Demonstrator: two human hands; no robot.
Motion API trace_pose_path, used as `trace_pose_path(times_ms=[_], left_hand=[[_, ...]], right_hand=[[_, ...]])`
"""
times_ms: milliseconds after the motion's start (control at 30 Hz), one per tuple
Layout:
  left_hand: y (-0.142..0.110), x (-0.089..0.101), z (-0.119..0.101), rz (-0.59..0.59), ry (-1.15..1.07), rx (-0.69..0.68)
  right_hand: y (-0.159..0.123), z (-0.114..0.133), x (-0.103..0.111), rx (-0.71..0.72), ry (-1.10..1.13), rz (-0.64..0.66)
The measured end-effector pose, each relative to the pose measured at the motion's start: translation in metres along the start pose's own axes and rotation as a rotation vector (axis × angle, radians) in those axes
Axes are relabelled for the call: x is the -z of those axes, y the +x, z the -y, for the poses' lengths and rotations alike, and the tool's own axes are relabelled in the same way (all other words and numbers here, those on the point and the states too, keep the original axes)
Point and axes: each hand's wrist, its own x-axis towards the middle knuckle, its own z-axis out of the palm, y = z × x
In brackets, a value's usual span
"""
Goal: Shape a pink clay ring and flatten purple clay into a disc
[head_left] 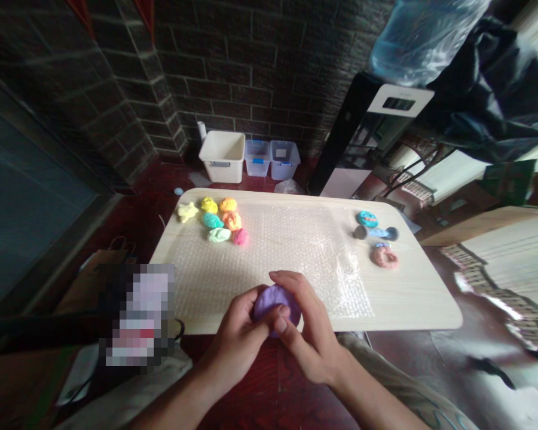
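A purple lump of clay [273, 298] sits between both my hands at the near edge of the low wooden table [421, 298]. My left hand [240, 340] cups it from the left and below. My right hand [307, 331] wraps it from the right, thumb pressed on the clay. Both hands are closed round it. A sheet of bubble wrap [287, 251] covers the table's middle, just beyond my hands.
Several coloured clay lumps [219, 224] lie at the table's far left. At the far right lie a blue clay ring [367, 218], a pink clay ring [384, 257] and a small roller [375, 233]. On the floor behind stand a white bin [223, 156], two clear boxes [271, 159] and a water dispenser [376, 125].
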Motion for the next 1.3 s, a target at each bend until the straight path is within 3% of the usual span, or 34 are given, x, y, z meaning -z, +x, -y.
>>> trace_pose_path(times_ms=[267, 533, 900, 1300], left_hand=[[0.000, 0.001, -0.001, 0.009, 0.007, -0.001], [0.003, -0.001, 0.017, -0.198, -0.161, -0.014], [0.000, 0.000, 0.012, -0.161, 0.061, -0.072], [-0.001, 0.001, 0.011, -0.079, 0.006, -0.036]], right_hand=[[0.001, -0.001, -0.006, -0.002, 0.048, 0.000], [-0.007, -0.004, -0.014, -0.023, 0.007, -0.067], [-0.005, 0.002, -0.016, -0.085, 0.031, -0.023], [-0.004, 0.003, -0.008, -0.034, 0.056, -0.027]])
